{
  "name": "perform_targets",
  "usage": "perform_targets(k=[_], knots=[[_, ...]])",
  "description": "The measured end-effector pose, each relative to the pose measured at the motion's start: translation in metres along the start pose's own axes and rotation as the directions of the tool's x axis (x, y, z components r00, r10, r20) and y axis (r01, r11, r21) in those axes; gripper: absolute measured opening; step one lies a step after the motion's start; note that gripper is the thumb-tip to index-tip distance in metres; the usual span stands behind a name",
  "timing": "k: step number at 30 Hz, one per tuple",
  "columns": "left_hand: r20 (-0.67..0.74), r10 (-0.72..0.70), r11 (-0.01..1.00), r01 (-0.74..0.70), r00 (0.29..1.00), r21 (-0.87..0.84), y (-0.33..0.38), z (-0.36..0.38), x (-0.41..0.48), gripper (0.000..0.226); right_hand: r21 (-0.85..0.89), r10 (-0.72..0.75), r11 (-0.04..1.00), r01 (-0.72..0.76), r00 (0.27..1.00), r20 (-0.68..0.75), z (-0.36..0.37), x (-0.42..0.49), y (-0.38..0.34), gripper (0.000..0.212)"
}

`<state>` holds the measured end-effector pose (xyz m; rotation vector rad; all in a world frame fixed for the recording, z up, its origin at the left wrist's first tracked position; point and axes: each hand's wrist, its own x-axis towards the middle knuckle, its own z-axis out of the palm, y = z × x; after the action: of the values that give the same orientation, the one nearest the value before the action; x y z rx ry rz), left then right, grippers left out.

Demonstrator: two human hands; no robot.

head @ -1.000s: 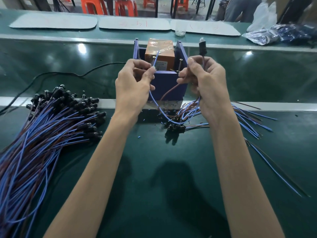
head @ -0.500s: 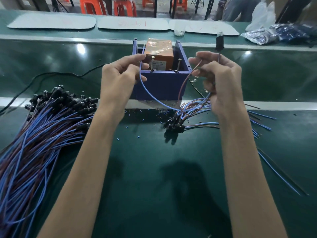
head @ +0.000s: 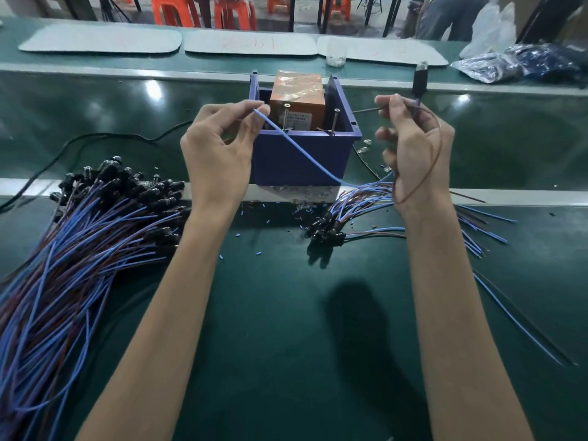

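Observation:
My left hand [head: 219,148] pinches the free end of a blue wire [head: 305,155] between thumb and fingers, just left of the blue box [head: 302,157]. The wire runs down and right towards my right hand [head: 410,144]. That hand pinches a brown wire [head: 436,154], which loops below the wrist, and holds a black connector [head: 419,80] upright above its fingers. An orange block [head: 297,92] and two upright metal pins [head: 334,122] sit inside the box, between my hands.
A large pile of blue and brown wires with black ends [head: 73,237] covers the left of the green mat [head: 286,313]. A smaller bundle [head: 356,214] lies under my right hand. Cut insulation bits [head: 254,230] are scattered nearby. Plastic bags [head: 521,65] lie far right.
Both hands moved apart, the left to the left, the right to the right. The blue wire's end now sits outside the box, stretched straighter between my hands.

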<state>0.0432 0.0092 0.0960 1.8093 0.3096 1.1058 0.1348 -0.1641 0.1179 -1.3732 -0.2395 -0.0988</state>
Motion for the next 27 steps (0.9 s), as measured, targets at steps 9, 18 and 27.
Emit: perform_targets(k=[9,18,27], knots=[[-0.030,0.024,1.000,-0.023,0.999,0.019,0.005,0.005,0.016,0.007,-0.425,-0.293,0.853,0.303,0.952,0.091,0.000,0.011,0.000,0.015],[-0.065,0.113,0.986,-0.103,0.991,0.134,0.004,0.016,0.037,0.010,-0.483,-0.399,0.792,0.374,0.915,0.054,0.008,0.025,0.004,0.018],[-0.047,0.097,0.977,-0.086,0.994,0.197,-0.013,0.016,0.033,0.014,-0.494,-0.370,0.795,0.351,0.927,0.063,0.010,0.023,0.014,0.015]])
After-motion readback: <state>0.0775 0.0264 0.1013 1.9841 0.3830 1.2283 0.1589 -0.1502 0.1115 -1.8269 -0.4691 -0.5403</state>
